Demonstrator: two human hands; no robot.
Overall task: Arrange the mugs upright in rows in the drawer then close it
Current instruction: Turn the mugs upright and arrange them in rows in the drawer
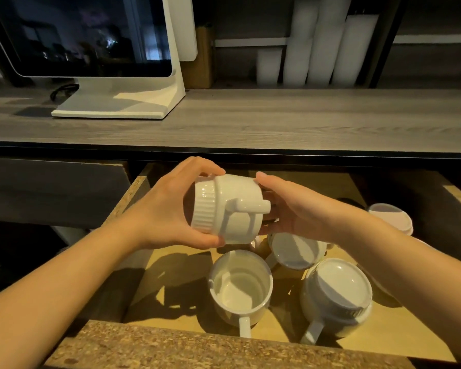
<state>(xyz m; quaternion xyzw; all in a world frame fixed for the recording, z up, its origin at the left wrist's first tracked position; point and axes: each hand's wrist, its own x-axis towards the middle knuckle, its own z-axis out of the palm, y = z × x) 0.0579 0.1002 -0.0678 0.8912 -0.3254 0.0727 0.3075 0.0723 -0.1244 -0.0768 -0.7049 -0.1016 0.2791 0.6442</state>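
A white ribbed mug [224, 206] lies on its side in the air above the open wooden drawer [176, 278], its handle toward me. My left hand [171, 209] grips its ribbed rim end and my right hand [290, 209] holds its base end. Below in the drawer, one mug [241, 286] stands upright with its handle toward me. Two mugs stand upside down: one at the right front [336, 294] and one behind it [296, 249], partly hidden by my right hand. Another pale mug [391, 217] lies at the far right.
The drawer's chipboard front edge [197, 347] runs across the bottom. A grey wooden counter [277, 121] overhangs the drawer's back. On it stands a white monitor [91, 35] at the left. Stacks of white cups [317, 41] fill the shelf behind.
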